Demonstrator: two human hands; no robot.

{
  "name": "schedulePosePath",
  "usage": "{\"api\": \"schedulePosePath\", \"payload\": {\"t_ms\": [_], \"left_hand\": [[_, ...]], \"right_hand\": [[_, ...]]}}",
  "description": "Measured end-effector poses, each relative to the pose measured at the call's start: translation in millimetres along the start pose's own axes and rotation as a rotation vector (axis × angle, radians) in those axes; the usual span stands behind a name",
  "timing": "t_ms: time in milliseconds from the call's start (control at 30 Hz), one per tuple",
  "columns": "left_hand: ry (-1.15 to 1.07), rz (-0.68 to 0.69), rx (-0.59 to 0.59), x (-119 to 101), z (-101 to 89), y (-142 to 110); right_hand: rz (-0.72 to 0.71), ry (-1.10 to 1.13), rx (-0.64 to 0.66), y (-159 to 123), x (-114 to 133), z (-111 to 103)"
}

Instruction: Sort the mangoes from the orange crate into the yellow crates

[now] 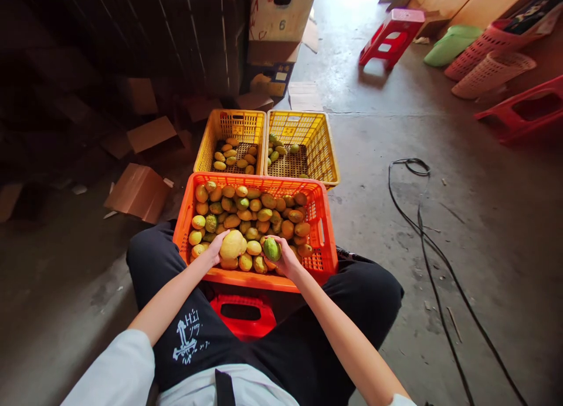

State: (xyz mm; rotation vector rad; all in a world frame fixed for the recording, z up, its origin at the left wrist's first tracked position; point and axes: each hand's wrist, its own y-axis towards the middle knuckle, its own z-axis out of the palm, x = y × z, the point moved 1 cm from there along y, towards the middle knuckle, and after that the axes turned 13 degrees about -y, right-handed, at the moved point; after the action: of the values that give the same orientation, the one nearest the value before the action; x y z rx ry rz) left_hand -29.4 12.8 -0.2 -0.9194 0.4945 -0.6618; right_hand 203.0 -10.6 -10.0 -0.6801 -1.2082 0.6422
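Observation:
My left hand (215, 249) is closed around a large yellow lemon (231, 245), held over the near side of an orange-red crate (259, 283). To its right, my right hand (287, 259) grips a green lemon (272, 249) with the fingers behind it. Below and beyond both hands, the crate holds many loose lemons (264, 214), mostly yellow with some greenish ones. Part of each hand's fingers is hidden by the fruit it holds.
Two yellow crates touch the far side: the left (206, 137) has several yellow lemons, the right (329, 145) several green ones. Cardboard boxes (139, 189) lie at left. A black cable (435, 247) crosses the floor at right; red stools (391, 36) and baskets (495, 74) stand beyond.

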Motion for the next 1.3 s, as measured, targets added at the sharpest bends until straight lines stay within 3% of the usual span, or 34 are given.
{"api": "schedulePosePath", "payload": {"t_ms": [233, 333, 700, 1067, 1300], "left_hand": [[-0.004, 0.018, -0.079, -3.3, 6.2, -7.7], [0.081, 0.04, -0.099, -2.1, 4.5, -8.1], [0.161, 0.158, -0.053, 2.7, -0.4, -2.9], [0.135, 0.198, -0.107, 3.0, 9.0, -6.0], [0.084, 0.188, -0.101, 2.2, 0.7, 2.2]], "right_hand": [[-0.09, -0.011, -0.136, -4.8, 3.9, -0.4], [-0.129, -0.052, -0.126, -7.9, 5.6, -0.3], [-0.188, -0.069, -0.172, 2.0, 0.9, -2.8], [0.0, -0.068, -0.125, 2.5, 1.2, -2.1], [0.085, -0.035, -0.087, -0.5, 1.8, -1.5]]}}
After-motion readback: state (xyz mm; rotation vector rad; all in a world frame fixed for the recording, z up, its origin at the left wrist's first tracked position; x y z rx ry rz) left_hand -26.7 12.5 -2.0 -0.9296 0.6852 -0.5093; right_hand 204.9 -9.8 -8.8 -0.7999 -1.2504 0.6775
